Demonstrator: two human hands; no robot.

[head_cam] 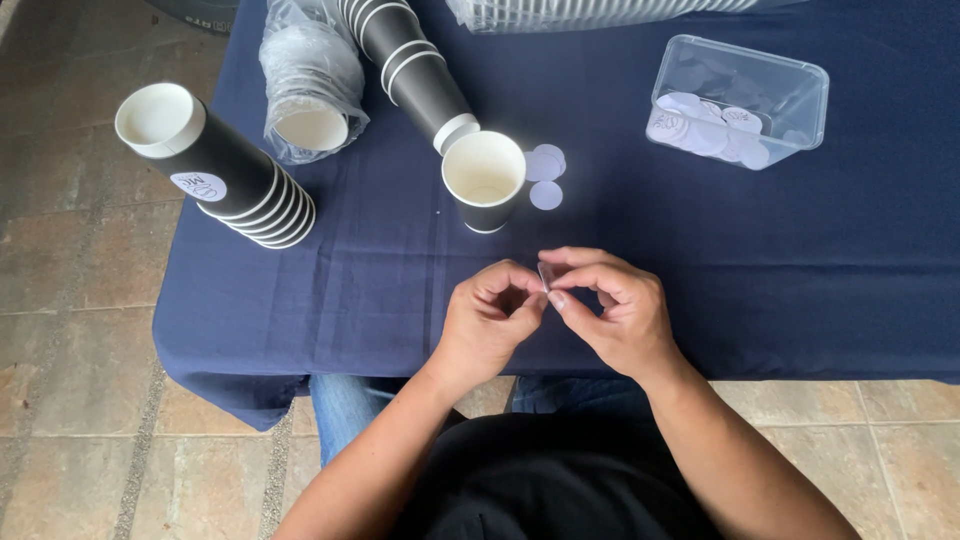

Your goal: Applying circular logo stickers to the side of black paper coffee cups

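Observation:
My left hand (pixel 490 318) and my right hand (pixel 612 310) meet over the near edge of the table, fingertips pinched together on a small round white sticker (pixel 546 275) held edge-on between them. Just beyond the hands an upright black paper cup (pixel 485 181) with a white inside stands on the cloth. Beside it lie a few loose round white stickers (pixel 545 178).
A dark blue cloth (pixel 700 260) covers the table. A stack of black cups (pixel 215 165) lies at left, another stack (pixel 405 60) at the back, a bagged stack (pixel 310 85) between them. A clear plastic box (pixel 740 100) of stickers sits at right. Tiled floor lies around.

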